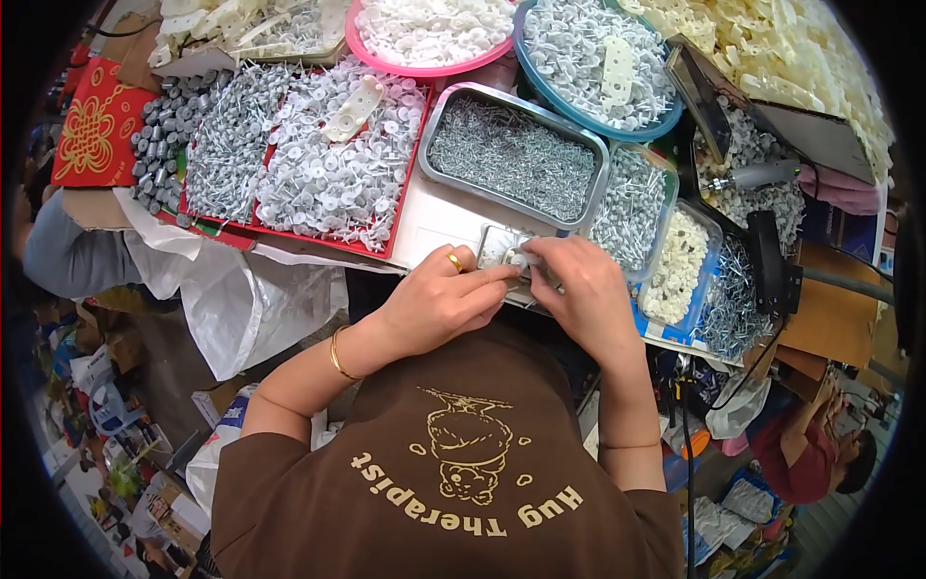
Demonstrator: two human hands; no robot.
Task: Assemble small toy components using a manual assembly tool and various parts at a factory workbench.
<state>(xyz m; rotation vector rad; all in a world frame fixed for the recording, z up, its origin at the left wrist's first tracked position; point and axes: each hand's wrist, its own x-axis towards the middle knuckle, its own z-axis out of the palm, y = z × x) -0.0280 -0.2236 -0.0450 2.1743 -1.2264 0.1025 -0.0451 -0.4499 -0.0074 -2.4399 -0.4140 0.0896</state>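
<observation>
My left hand (447, 293), with a gold ring and bangle, reaches in with its fingers together and the index fingertip at a small white plastic part (516, 258). From the other side, my right hand (585, 289) pinches the same part between thumb and index finger. The fingertips partly hide the part, so its exact shape cannot be made out. Just beyond the fingers, a small squarish white-and-clear piece (492, 243) sits at the white table edge. The closest container is a metal tray (494, 201) filled with tiny silver screws or pins.
A red tray (413, 174) holds white disc-headed pieces and nails. Behind stand a pink basin (424, 71) and a teal basin (617, 133) of small parts. Clear tubs of hardware (631, 214) and a grey handheld tool (762, 177) lie to the right. White plastic sheeting (222, 309) hangs at left.
</observation>
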